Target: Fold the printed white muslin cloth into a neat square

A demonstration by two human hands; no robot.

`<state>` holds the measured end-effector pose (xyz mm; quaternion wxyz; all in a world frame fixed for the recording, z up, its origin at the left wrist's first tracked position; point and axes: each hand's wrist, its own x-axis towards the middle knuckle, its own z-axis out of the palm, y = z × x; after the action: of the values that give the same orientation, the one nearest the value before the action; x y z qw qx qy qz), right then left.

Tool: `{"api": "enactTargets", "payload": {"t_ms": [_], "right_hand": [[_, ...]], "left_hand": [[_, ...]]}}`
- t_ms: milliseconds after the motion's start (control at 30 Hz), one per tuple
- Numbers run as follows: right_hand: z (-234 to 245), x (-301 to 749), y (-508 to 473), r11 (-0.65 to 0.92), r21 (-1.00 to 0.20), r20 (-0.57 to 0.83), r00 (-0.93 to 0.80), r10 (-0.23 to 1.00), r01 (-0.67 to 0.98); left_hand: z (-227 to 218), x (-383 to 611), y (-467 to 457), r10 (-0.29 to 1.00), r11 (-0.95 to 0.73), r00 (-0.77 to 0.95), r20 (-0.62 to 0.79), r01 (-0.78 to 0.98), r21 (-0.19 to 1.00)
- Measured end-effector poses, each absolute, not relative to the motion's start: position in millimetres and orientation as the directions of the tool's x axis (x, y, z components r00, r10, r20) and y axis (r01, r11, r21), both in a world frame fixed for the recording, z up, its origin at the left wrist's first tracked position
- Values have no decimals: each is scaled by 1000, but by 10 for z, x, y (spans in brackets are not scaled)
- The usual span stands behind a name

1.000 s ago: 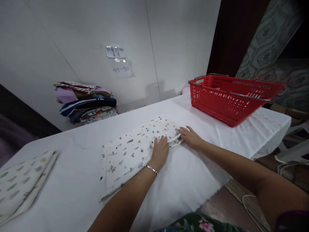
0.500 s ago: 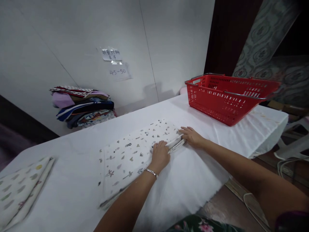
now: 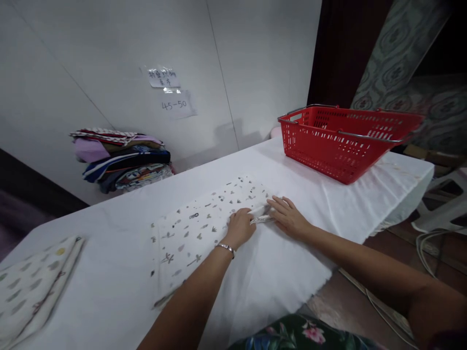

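Observation:
A folded white cloth [image 3: 199, 226] printed with small grey and beige motifs lies flat on the white-covered table in front of me. My left hand [image 3: 241, 226], with a bracelet at the wrist, is closed over its near edge, the fingers curled on top. At the near right corner, my right hand [image 3: 288, 216] rests with fingers stretched out and slightly apart, touching the cloth's edge. Between the two hands, the layered edge is raised and bunched. The right thumb is mostly hidden.
A red plastic basket [image 3: 328, 146] with metal handles stands at the table's right end. Another folded patterned cloth [image 3: 32, 287] lies at the left. Beyond the far edge is a stack of folded clothes [image 3: 124, 158] by the wall. Handwritten paper signs [image 3: 175, 104] hang above.
My right hand has shifted slightly left and toward me, closer to my left hand, pushing the cloth's corner inward. The left hand has stayed nearly in place on the edge.

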<state>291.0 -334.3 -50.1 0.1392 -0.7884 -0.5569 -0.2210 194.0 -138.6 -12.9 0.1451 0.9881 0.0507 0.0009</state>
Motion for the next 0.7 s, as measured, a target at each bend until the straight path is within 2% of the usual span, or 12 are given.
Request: {"api": "enactTargets", "payload": {"t_ms": [233, 367, 700], "right_hand": [[-424, 2810, -3215, -294, -21, 546, 257, 798, 956], [-460, 2802, -3185, -270, -10, 519, 236, 822, 963], [-538, 2817, -3071, -282, -28, 534, 253, 807, 959]], "left_hand": [[-108, 1937, -1384, 99, -958, 995, -14, 99, 271], [-114, 1939, -1382, 94, -958, 995, -16, 95, 269], [-133, 1935, -1371, 80, -959, 997, -6, 78, 274]]}}
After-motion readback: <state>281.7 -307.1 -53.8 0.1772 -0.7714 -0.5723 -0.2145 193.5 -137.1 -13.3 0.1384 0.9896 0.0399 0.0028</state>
